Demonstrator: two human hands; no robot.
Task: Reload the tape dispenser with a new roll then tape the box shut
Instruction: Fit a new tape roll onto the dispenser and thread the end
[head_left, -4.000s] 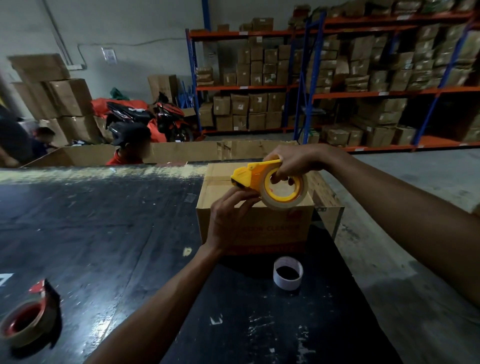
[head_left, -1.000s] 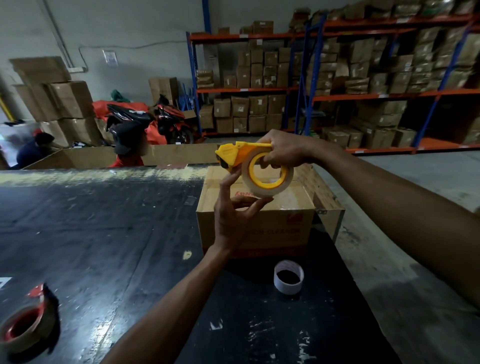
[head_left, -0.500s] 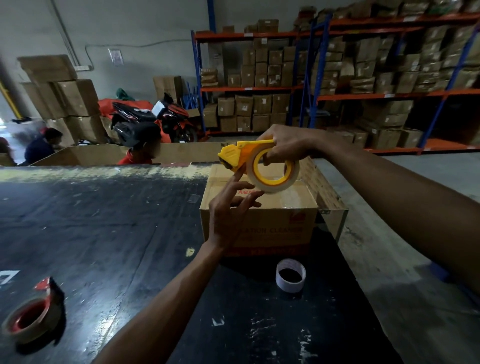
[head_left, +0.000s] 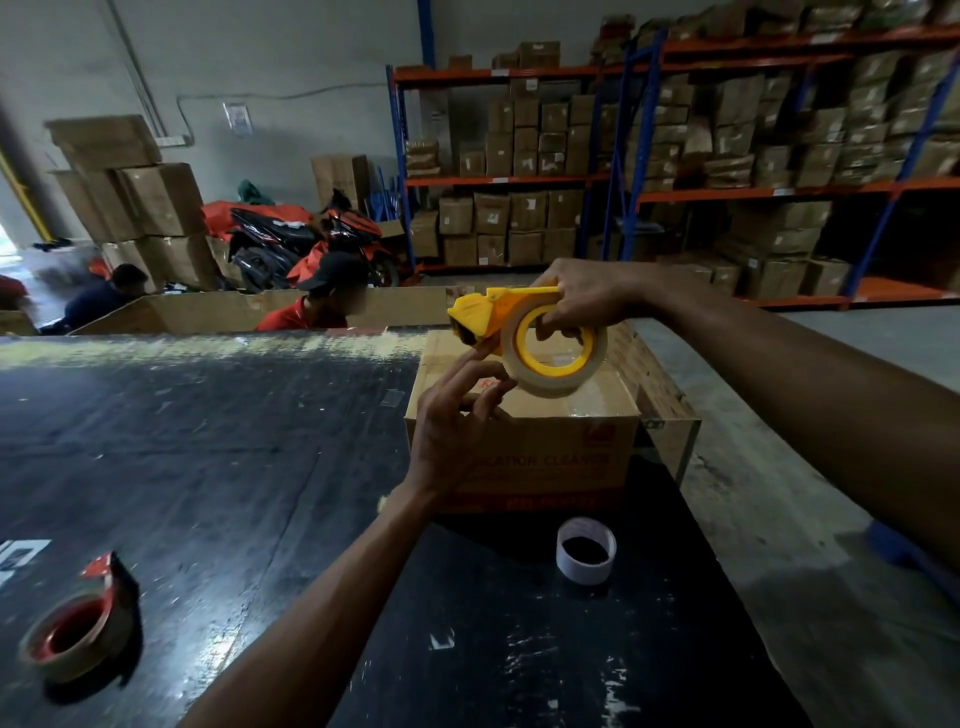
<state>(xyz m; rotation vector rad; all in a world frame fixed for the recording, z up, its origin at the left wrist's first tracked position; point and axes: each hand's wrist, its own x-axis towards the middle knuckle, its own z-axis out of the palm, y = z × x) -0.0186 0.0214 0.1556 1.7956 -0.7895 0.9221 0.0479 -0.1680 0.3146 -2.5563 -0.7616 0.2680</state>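
Right now my right hand (head_left: 584, 301) grips the yellow tape dispenser (head_left: 493, 312) with its tape roll (head_left: 554, 353) loaded, held just above the cardboard box (head_left: 545, 447) on the black counter (head_left: 208, 467). My left hand (head_left: 457, 421) pinches at the roll's edge below the dispenser's nose (fingertips partly hidden), while an empty white core (head_left: 586, 552) stands near the box.

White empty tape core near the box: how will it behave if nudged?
The empty core is probably very light: a thin ring, nothing wound on it. Standing on its flat end on the table, it would likely slide, not roll. It may crush if squeezed.
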